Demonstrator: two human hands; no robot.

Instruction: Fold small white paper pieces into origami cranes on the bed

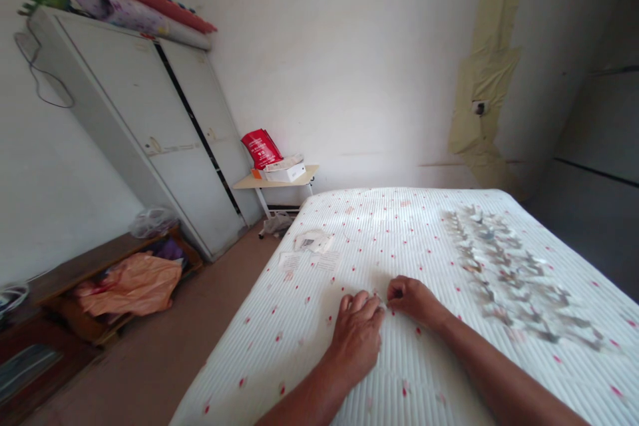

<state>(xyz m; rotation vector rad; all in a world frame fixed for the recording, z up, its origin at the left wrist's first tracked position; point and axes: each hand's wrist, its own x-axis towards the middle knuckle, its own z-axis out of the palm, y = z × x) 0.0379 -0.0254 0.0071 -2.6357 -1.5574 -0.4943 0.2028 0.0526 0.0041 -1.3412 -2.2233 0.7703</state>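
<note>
A person's left hand (355, 339) and right hand (412, 299) meet over a white ribbed bed cover dotted with red (399, 373), with a tiny pale scrap (380, 295) at the fingertips near the middle of the bed. The scrap looks like paper, but it is almost too small to make out, and the fingers hide most of its shape. Both grips are narrow, curled inward and just beside each other; whether either one actually pinches the scrap cannot be told. To the right, a broad band of small folded silver-grey pieces (519, 273) lies across the bed, too blurred to show their exact form. Toward the far left corner of the bed sit a small heap of white paper (313, 241) and loose printed slips (299, 261). Beyond the bed, a small pale-topped table (274, 178) carries a red bag (262, 148) and a white box (285, 173), beside a grey metal wardrobe (144, 126). The lower frame edge cuts off both forearms.
</note>
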